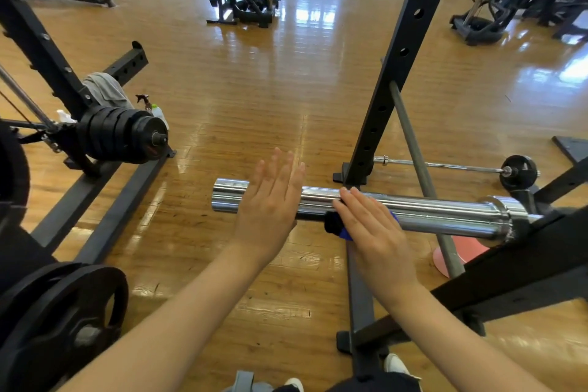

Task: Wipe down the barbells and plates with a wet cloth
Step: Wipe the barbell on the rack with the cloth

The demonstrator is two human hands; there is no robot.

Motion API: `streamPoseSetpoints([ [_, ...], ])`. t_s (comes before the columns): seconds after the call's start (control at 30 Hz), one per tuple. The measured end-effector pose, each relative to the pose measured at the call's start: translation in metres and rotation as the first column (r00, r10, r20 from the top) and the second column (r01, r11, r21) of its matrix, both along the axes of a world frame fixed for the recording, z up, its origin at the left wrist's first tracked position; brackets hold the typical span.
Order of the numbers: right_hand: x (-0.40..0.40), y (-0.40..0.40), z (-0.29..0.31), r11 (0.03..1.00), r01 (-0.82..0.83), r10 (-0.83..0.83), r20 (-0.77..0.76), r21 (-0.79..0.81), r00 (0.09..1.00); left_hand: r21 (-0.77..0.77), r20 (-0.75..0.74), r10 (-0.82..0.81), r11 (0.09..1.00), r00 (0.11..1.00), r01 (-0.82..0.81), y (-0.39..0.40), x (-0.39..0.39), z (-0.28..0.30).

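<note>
A chrome barbell sleeve [445, 212] juts leftward from the rack at the right, level in front of me. My left hand [270, 200] lies flat over the sleeve near its free end, fingers straight and slightly apart. My right hand [369, 226] presses a blue and black cloth [337, 227] against the sleeve further right, fingers extended over it. Black weight plates [121, 134] are stacked on a peg at the left, and another black plate [63, 321] stands at the lower left.
A black rack upright [401, 64] rises just behind the sleeve. A second barbell [445, 165] with a small plate lies on the wood floor behind. A spray bottle [157, 111] and grey towel [103, 89] sit near the left plates. A pink cone [467, 251] is under the sleeve.
</note>
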State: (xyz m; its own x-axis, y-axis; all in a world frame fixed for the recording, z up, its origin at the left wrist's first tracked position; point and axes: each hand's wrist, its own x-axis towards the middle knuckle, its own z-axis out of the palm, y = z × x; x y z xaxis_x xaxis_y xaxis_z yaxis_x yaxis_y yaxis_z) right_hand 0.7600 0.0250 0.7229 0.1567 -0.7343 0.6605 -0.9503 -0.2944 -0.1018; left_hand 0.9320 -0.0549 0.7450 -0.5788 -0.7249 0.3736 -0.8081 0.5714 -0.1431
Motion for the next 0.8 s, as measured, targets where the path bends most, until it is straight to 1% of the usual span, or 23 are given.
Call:
streamPoseSetpoints([
  [0.1,0.015,-0.003,0.002,0.999,0.034,-0.035,0.063,0.01,0.997,-0.013,-0.013,-0.004,1.0,1.0,0.004,-0.001,-0.005,0.001],
  [0.2,0.04,-0.01,-0.003,0.999,-0.004,0.001,0.062,0.039,0.998,-0.029,-0.051,-0.014,1.0,0.999,0.013,-0.006,-0.005,0.001],
  [0.23,0.044,-0.014,-0.003,0.999,-0.014,0.012,0.051,0.048,0.999,0.008,-0.04,-0.004,1.0,0.999,0.004,-0.006,-0.006,0.005],
  [0.3,0.04,-0.018,-0.003,0.999,-0.039,0.038,0.024,0.037,0.999,0.142,0.038,0.003,0.99,0.999,-0.009,-0.008,-0.007,0.013],
  [0.4,0.02,-0.013,-0.005,0.998,-0.066,0.066,-0.003,0.014,0.998,0.237,0.105,-0.028,0.971,0.994,0.002,-0.015,-0.007,0.019],
  [0.47,0.007,-0.005,-0.006,0.998,-0.057,0.057,0.012,-0.002,0.998,0.251,0.112,-0.042,0.968,0.993,0.013,-0.016,-0.006,0.021],
  [0.53,0.003,0.0,-0.004,1.0,-0.025,0.026,0.063,-0.011,0.998,0.255,0.102,-0.038,0.967,0.994,0.011,-0.014,-0.005,0.022],
  [0.63,0.017,-0.003,0.007,0.995,0.073,-0.086,0.231,0.063,0.969,0.171,0.065,-0.05,0.985,0.997,0.039,-0.011,-0.002,0.018],
  [0.67,0.025,-0.006,0.01,0.994,0.078,-0.095,0.244,0.078,0.965,0.137,0.031,-0.062,0.989,0.998,0.058,-0.011,-0.001,0.013],
  [0.7,0.033,-0.009,0.011,0.995,0.062,-0.078,0.215,0.084,0.973,0.08,-0.029,-0.092,0.992,0.995,0.094,-0.011,0.001,0.008],
  [0.73,0.039,-0.011,0.009,0.996,0.035,-0.047,0.156,0.076,0.987,0.016,-0.082,-0.128,0.991,0.988,0.129,-0.011,0.003,0.002],
  [0.8,0.038,-0.013,0.0,0.999,-0.011,0.009,0.045,0.042,0.999,-0.112,-0.094,-0.173,0.98,0.98,0.162,-0.011,0.006,-0.005],
])
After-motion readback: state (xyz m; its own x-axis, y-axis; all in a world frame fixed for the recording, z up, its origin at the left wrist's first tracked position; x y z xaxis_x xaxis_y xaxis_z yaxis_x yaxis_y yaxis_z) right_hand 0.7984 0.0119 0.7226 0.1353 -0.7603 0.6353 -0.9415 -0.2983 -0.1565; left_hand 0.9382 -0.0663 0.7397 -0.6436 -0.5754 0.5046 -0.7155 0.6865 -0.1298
